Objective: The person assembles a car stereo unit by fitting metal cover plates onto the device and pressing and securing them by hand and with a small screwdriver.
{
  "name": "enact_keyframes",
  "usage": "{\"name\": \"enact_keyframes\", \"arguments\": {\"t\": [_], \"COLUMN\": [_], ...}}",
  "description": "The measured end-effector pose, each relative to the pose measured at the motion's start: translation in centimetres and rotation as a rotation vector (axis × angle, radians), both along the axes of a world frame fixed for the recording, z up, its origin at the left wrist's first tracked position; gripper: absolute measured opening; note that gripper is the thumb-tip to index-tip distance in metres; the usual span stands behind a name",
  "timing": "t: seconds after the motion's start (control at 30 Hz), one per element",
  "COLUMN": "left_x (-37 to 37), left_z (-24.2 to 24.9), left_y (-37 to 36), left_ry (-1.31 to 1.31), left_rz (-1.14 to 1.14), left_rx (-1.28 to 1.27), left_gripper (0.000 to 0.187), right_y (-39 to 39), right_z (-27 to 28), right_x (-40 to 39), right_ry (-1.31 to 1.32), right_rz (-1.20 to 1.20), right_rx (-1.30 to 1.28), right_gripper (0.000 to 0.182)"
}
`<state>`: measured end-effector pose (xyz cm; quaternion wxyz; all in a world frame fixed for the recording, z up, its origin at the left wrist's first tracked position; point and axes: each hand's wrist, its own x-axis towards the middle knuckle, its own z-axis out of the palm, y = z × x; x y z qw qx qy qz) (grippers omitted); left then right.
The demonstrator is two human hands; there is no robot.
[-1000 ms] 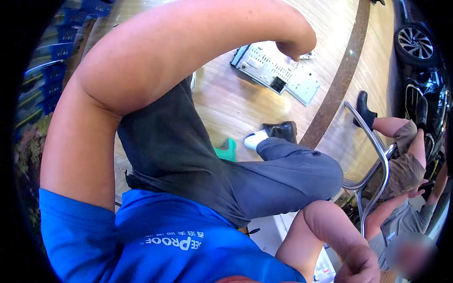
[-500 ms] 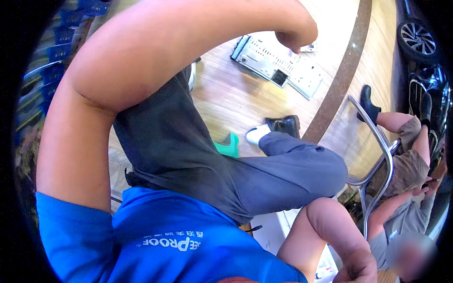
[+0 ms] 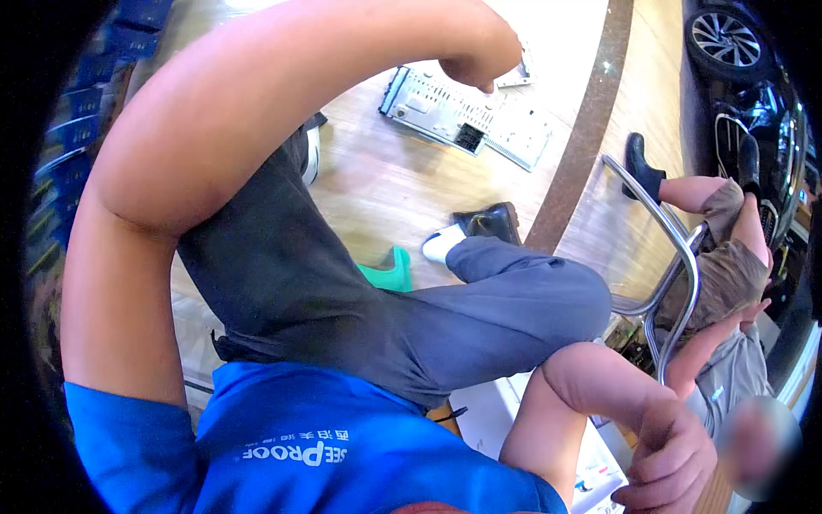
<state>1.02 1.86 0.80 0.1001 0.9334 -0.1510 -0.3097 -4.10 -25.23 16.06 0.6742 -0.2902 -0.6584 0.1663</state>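
Note:
My left hand [image 3: 492, 51] is stretched out over the floor with its wrist bent. It overlaps a long pale panel [image 3: 437, 107] with rows of slots and a dark square opening. Most of its fingers are hidden behind the hand; one fingertip shows above the panel. A smaller white part [image 3: 521, 73] lies just beyond it. My right hand [image 3: 672, 458] is raised at the lower right, beside my bent arm, its fingers curled in. The inside of that hand is hidden.
A green object [image 3: 394, 272] lies between my legs, near my dark shoe [image 3: 492, 223]. Bent metal tubing [image 3: 676, 248] stands to the right, beside a seated person [image 3: 728, 351]. Behind is a dark car [image 3: 762, 146]. Blue bins [image 3: 73, 146] line the left. White packaging [image 3: 492, 420] is beside me.
My right hand has moved out from the lower edge, and its curled fingers now show. The whole scene has shifted left as the camera turned. My left hand stays over the panel.

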Motion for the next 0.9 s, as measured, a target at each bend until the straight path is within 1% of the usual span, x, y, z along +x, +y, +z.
{"name": "enact_keyframes", "arguments": {"t": [0.03, 0.1, 0.13, 0.17, 0.23, 0.27, 0.3, 0.37, 0.4, 0.43, 0.47, 0.5, 0.53, 0.57, 0.63, 0.67, 0.73, 0.9], "left_x": [-0.1, -0.4, -0.5, -0.6, -1.0, -1.0, -0.9, -0.7, -1.4, -1.5, -1.5, -1.4, -1.4, -1.3, -1.5, -1.5, -1.6, -1.9], "left_z": [0.1, 0.5, 0.7, 0.9, 1.2, 1.4, 1.4, 1.1, 0.1, -0.4, -0.7, -0.8, -0.1, 0.0, 0.0, 0.0, 0.0, 0.6], "left_y": [0.0, 0.1, 0.2, 0.2, 0.1, 0.1, 0.1, 0.0, -0.6, -0.8, -0.9, -0.9, -0.8, -0.7, -0.3, -0.3, 0.0, 0.4], "left_ry": [0.006, -0.015, 0.0, 0.014, 0.012, 0.017, 0.01, 0.042, -0.111, -0.117, -0.117, -0.12, -0.084, -0.091, -0.084, -0.083, -0.106, -0.091], "left_rz": [0.004, 0.028, 0.044, 0.059, 0.079, 0.104, 0.097, 0.096, 0.134, 0.127, 0.128, 0.128, 0.114, 0.108, 0.132, 0.129, 0.13, 0.141], "left_rx": [-0.009, -0.015, -0.023, -0.029, -0.036, -0.045, -0.043, -0.01, -0.019, -0.017, 0.034, 0.086, 0.072, 0.073, 0.043, 0.042, 0.033, 0.0], "left_gripper": [0.036, 0.036, 0.036, 0.036, 0.036, 0.035, 0.035, 0.034, 0.037, 0.037, 0.039, 0.041, 0.042, 0.042, 0.045, 0.047, 0.046, 0.042], "right_y": [0.3, 0.7, -0.9, -1.5, -3.6, -3.5, -3.4, -3.6, -3.7, -3.0, -2.8, -2.5, -1.9, -1.7, -1.3, -1.2, -1.1, -0.8], "right_z": [-0.4, -1.5, -1.0, -1.0, -0.7, -1.4, -2.3, -4.1, -5.0, -6.5, -7.3, -8.5, -8.8, -9.7, -10.5, -10.7, -11.3, -12.8], "right_x": [0.6, 2.1, 1.5, 3.0, 6.3, 6.6, 6.9, 7.7, 8.0, 8.6, 9.5, 10.1, 10.1, 10.6, 10.8, 10.8, 10.7, 10.8], "right_ry": [-0.008, 0.103, 0.125, 0.157, 0.112, 0.106, 0.095, 0.113, 0.128, 0.176, 0.167, 0.208, 0.249, 0.331, 0.398, 0.393, 0.413, 0.392], "right_rz": [-0.004, 0.204, 0.045, 0.115, 0.125, 0.118, -0.069, -0.361, -0.495, -0.643, -0.703, -0.72, -0.759, -0.746, -0.719, -0.721, -0.809, -0.853], "right_rx": [-0.001, 0.089, -0.004, -0.085, -0.255, -0.254, -0.292, -0.375, -0.429, -0.437, -0.518, -0.571, -0.653, -0.651, -0.679, -0.674, -0.769, -0.822], "right_gripper": [0.01, 0.015, 0.018, 0.02, 0.01, 0.01, 0.018, 0.028, 0.032, 0.029, 0.028, 0.024, 0.024, 0.024, 0.021, 0.021, 0.016, 0.013]}}
